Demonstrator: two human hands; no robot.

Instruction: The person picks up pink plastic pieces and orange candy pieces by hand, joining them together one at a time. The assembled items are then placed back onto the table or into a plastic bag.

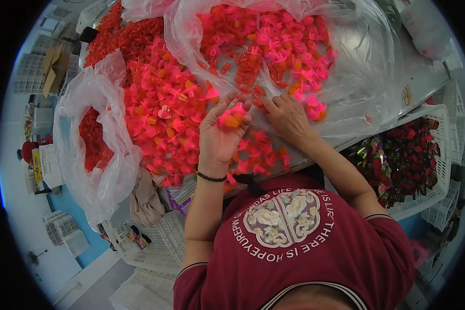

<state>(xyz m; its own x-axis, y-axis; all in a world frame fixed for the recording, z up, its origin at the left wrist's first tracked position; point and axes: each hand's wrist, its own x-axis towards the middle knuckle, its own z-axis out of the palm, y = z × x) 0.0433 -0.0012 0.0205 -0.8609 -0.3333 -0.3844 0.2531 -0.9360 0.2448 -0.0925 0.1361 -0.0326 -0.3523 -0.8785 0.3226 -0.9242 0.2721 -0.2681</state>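
Observation:
My left hand (225, 129) is palm up with curled fingers, cradling several pink and orange plastic pieces (233, 120). The pieces have a flared flange and a short stem. A dark bead bracelet circles that wrist. My right hand (289, 118) is palm down just beside it, its fingers bent together at small red plastic pieces (257, 92) on the table. One red piece appears at its fingertips, partly hidden. Left of my left hand spreads a large heap of pink and orange pieces (163, 111). Some more pieces (261, 150) lie below the hands, near the table edge.
A clear plastic bag (367, 67) lies open at the back, pink pieces in it. Another bag (70, 111) on the left contains small red pieces. A white crate (442, 150) at right holds dark red wrapped items. More crates (163, 237) stand below left, by a beige cloth (145, 199).

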